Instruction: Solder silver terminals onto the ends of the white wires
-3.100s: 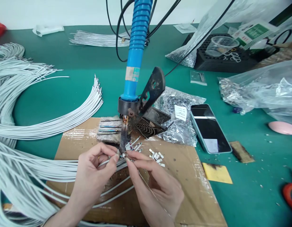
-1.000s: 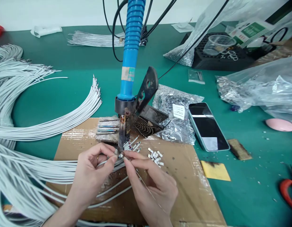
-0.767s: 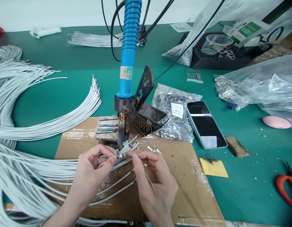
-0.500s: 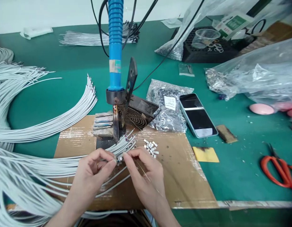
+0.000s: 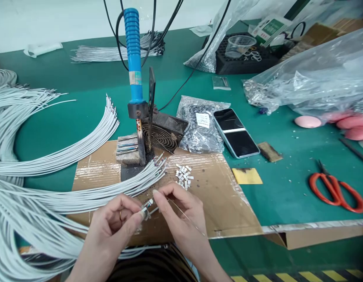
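Note:
My left hand (image 5: 115,223) pinches the stripped end of a white cable (image 5: 147,204) over the front of a cardboard sheet (image 5: 222,207). My right hand (image 5: 180,213) is closed too, its thumb and forefinger pinched at the same cable tip, with a thin solder wire (image 5: 187,217) running back across its fingers. A blue-handled soldering iron (image 5: 134,74) stands upright in its dark metal stand (image 5: 162,135) behind my hands. A fan of white cables (image 5: 134,184) lies under the iron's tip. A small pile of metal terminals (image 5: 183,176) sits just beyond my right hand.
Bundles of white cables (image 5: 37,156) cover the left of the green table. A bag of parts (image 5: 200,129) and a phone (image 5: 236,132) lie right of the stand. Orange scissors (image 5: 336,190), a yellow sponge (image 5: 246,176) and large plastic bags (image 5: 311,82) are at the right.
Both hands have drawn the cable end back from the iron's tip toward me. The view has pulled back and tilted, showing the table's front edge and the scissors.

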Demonstrator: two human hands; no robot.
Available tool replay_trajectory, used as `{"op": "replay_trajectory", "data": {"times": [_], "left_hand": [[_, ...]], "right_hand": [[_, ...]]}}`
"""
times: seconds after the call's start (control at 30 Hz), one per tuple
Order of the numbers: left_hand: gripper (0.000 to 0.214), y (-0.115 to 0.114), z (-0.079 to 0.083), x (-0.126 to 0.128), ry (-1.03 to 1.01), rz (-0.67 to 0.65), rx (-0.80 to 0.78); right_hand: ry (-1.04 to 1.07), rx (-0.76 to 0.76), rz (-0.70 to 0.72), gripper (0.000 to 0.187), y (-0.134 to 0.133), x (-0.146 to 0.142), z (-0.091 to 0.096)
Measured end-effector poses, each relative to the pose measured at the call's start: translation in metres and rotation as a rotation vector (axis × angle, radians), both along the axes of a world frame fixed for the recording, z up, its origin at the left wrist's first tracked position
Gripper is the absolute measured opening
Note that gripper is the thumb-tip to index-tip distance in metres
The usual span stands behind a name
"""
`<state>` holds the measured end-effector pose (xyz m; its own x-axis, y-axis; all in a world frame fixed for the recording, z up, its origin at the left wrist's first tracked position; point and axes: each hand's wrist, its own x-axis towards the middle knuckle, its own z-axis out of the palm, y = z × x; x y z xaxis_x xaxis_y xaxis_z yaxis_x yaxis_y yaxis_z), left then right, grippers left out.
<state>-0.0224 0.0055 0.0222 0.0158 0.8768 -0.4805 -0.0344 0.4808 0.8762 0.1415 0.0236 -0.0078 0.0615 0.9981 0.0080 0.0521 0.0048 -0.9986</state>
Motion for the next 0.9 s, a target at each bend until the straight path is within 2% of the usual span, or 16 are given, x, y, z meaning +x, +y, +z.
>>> {"op": "replay_trajectory", "data": {"times": [0.2, 0.33, 0.4, 0.5, 0.57, 0.6, 0.63, 0.7, 0.8, 0.9], "left_hand": [[0.027, -0.007, 0.001, -0.004, 0.002, -0.006, 0.013], [0.025, -0.007, -0.002, -0.009, 0.087, -0.107, 0.030], [0.021, -0.008, -0.008, -0.012, 0.202, -0.177, 0.121], [0.017, -0.013, -0.023, -0.020, 0.483, -0.338, 0.424], [0.012, -0.021, -0.036, -0.029, 0.640, -0.308, 0.545], [0.012, -0.025, -0.041, -0.034, 0.689, -0.231, 0.544], [0.011, -0.030, -0.045, -0.039, 0.710, -0.187, 0.549], [0.009, -0.038, -0.051, -0.048, 0.689, -0.202, 0.548], [0.013, -0.044, -0.056, -0.058, 0.685, -0.270, 0.465], [0.033, -0.047, -0.059, -0.062, 0.855, -0.146, 0.459]], "right_hand": [[0.051, 0.001, 0.016, 0.031, -0.006, -0.001, 0.001], [0.172, 0.010, -0.050, 0.023, -0.008, 0.005, -0.006], [0.313, 0.008, -0.084, 0.030, -0.007, 0.015, -0.011], [0.471, -0.076, -0.144, 0.055, -0.006, 0.037, -0.020], [0.462, -0.105, -0.234, 0.061, -0.005, 0.051, -0.026], [0.437, -0.107, -0.285, 0.061, -0.006, 0.057, -0.028], [0.410, -0.112, -0.330, 0.061, -0.006, 0.061, -0.031], [0.364, -0.124, -0.387, 0.060, -0.007, 0.067, -0.037], [0.329, -0.136, -0.394, 0.060, -0.007, 0.070, -0.044], [0.308, -0.140, -0.376, 0.060, -0.006, 0.070, -0.048]]}}
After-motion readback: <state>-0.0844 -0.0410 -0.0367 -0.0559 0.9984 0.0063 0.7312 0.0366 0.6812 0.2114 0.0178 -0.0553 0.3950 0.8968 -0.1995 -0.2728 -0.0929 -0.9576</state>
